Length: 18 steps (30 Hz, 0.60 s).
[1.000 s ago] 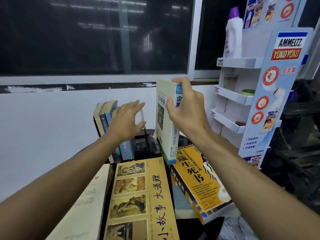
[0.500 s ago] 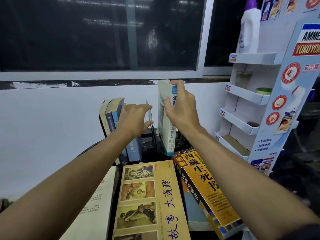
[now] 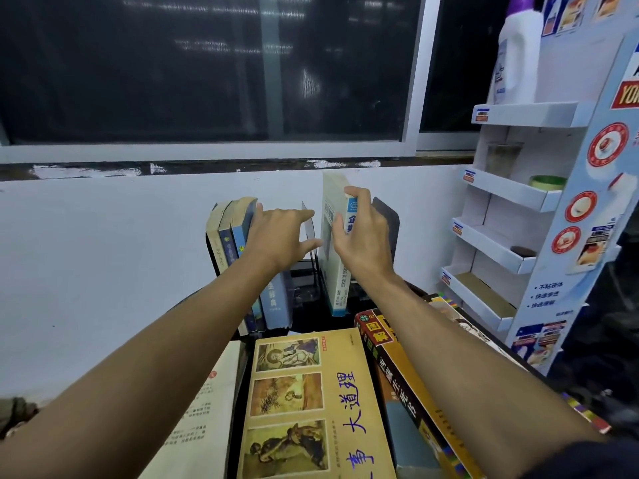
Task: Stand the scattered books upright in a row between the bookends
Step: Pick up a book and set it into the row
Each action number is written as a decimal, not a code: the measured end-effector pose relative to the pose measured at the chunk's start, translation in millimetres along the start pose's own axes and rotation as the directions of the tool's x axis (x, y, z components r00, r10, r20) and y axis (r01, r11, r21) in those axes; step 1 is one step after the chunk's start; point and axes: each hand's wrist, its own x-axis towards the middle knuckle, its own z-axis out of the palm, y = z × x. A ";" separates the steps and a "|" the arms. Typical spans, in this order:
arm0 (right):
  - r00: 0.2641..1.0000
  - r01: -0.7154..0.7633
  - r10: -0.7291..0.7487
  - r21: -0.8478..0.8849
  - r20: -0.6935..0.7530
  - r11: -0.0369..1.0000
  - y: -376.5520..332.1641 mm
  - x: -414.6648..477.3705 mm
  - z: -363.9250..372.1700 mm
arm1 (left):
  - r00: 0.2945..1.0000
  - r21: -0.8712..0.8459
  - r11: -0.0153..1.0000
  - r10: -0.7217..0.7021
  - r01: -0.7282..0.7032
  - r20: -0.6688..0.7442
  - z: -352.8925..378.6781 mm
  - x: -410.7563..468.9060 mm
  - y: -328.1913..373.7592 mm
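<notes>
1. Grip: the right hand (image 3: 359,236) pinches the white book (image 3: 340,288) near its top, thumb on the front cover and fingers curled over the spine.
2. Location: the white book stands at the 12 o'clock end of the table (image 3: 321,323) with its long axis vertical. The thin divider plate (image 3: 307,219) is at its 9 o'clock and the dark right bookend (image 3: 389,223) at its 3 o'clock. Whether its foot is fully seated cannot be determined.
3. Governing relation: the leaning row of books (image 3: 235,233) lies at 9 o'clock from the grip, beyond the divider plate. The row's tops tilt toward 10 o'clock against the left bookend (image 3: 211,261). A gap separates the row from the white book.
4. Left hand (image 3: 276,236): fingers straight and spread, palm apparently resting on the row's right face, fingertips reaching toward the divider plate. This hand is the nearer one to the row.
5. Both forearms are extended toward 12 o'clock.
6. Remaining stock: the yellow book (image 3: 311,402), the orange book (image 3: 408,375) and the pale book (image 3: 200,426) lie flat at 6 o'clock. Judgement: the task is partly complete.
7. Surroundings: a cardboard display shelf (image 3: 511,191) stands at 3 o'clock.
</notes>
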 end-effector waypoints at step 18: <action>0.999 0.029 -0.033 0.114 0.035 0.993 13.8 -5.9 18.5 | 0.994 -0.181 0.983 -0.017 -0.002 -0.103 -1.1 -6.5 1.2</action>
